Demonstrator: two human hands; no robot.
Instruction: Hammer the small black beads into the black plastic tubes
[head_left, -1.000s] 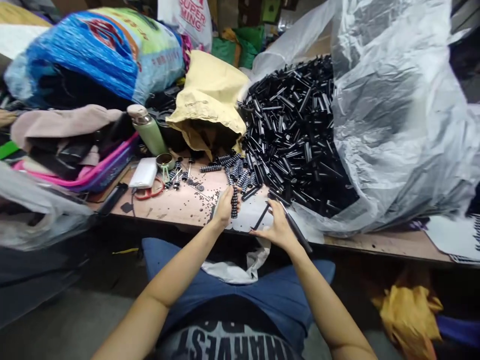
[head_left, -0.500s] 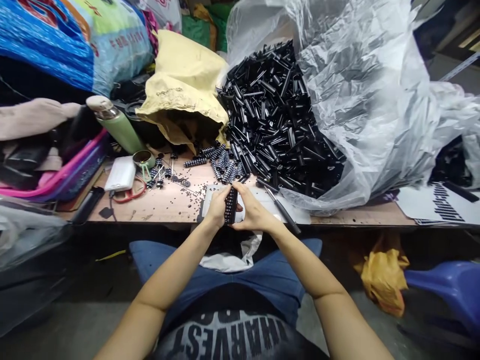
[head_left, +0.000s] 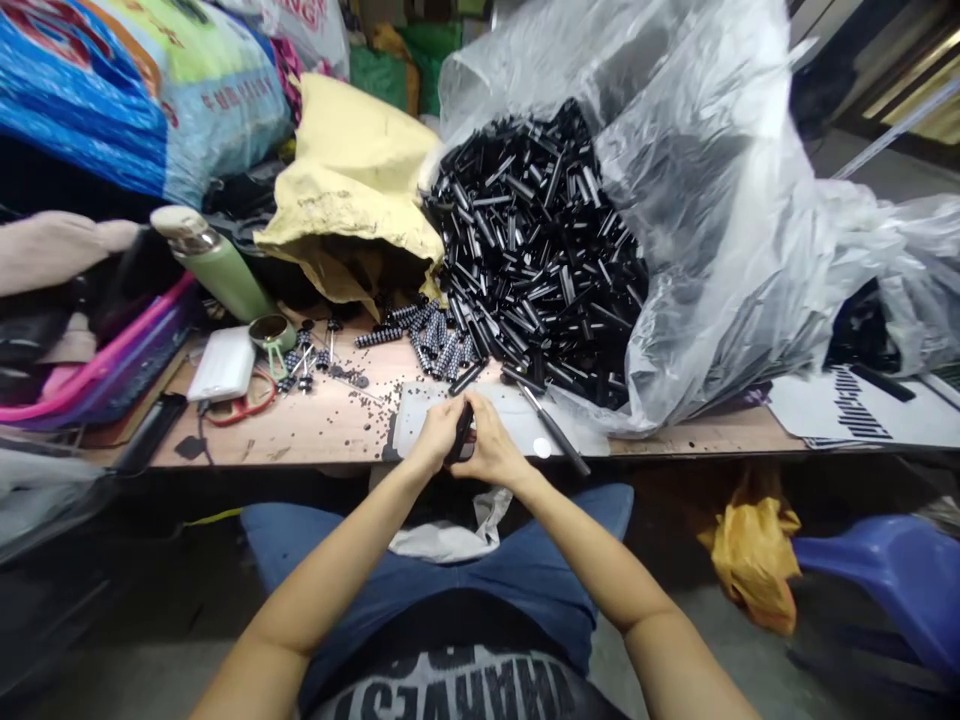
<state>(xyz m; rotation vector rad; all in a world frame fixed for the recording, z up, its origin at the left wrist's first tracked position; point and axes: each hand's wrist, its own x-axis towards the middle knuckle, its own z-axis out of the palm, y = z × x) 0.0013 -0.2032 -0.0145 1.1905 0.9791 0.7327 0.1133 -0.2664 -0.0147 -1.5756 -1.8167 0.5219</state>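
My left hand [head_left: 436,436] and my right hand [head_left: 489,448] meet at the table's front edge, both closed on one black tube [head_left: 460,440] held between them. Under them lies a pale sheet [head_left: 517,412]. A big heap of black tubes [head_left: 532,250] spills from a clear plastic bag [head_left: 720,220] just beyond. Several black-and-white beaded pieces [head_left: 435,345] lie between the heap and my hands. A long dark tool [head_left: 555,432] rests on the sheet to the right of my right hand.
A green bottle [head_left: 214,265], a white box [head_left: 223,364], red scissors [head_left: 244,402] and small pins [head_left: 315,355] sit left on the wooden table [head_left: 300,430]. A yellow bag [head_left: 352,190] and blue sack [head_left: 135,90] stand behind. A blue stool [head_left: 885,590] is at lower right.
My right hand left the sheet and joined my left hand. The beaded piece seen in my left hand earlier is hidden; a plain black tube shows between both hands now.
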